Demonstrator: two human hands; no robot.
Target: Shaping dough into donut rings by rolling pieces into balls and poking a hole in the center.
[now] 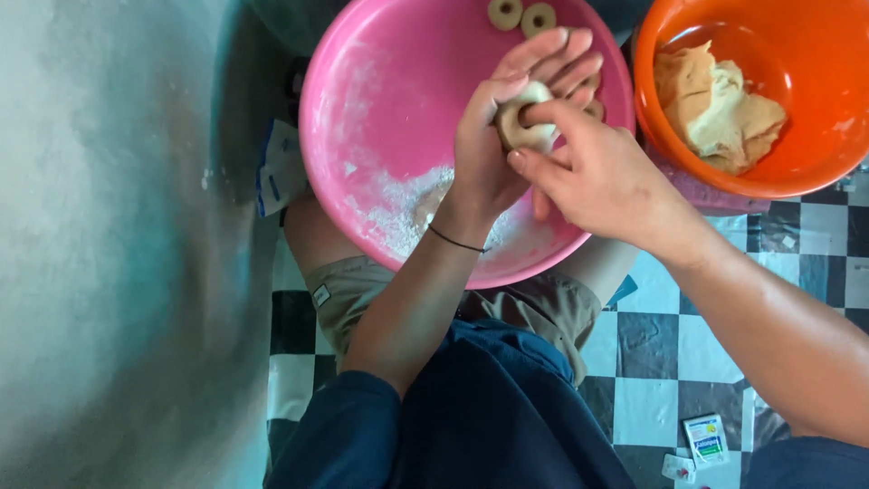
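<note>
Dough ring (525, 127) sits over the pink basin (362, 136), the left hand (493, 136) cupped in a closed grip around it while the right hand (597, 177) pinches it. Two finished rings (520, 15) lie at the basin's far rim. One orange bowl (815, 100) holds one dough lump (715, 109).

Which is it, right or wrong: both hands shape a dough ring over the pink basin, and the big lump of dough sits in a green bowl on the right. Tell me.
Wrong in one respect. The head view shows the big lump of dough in an orange bowl, not a green one. The rest holds: the left hand and right hand shape a dough ring over the pink basin.
</note>
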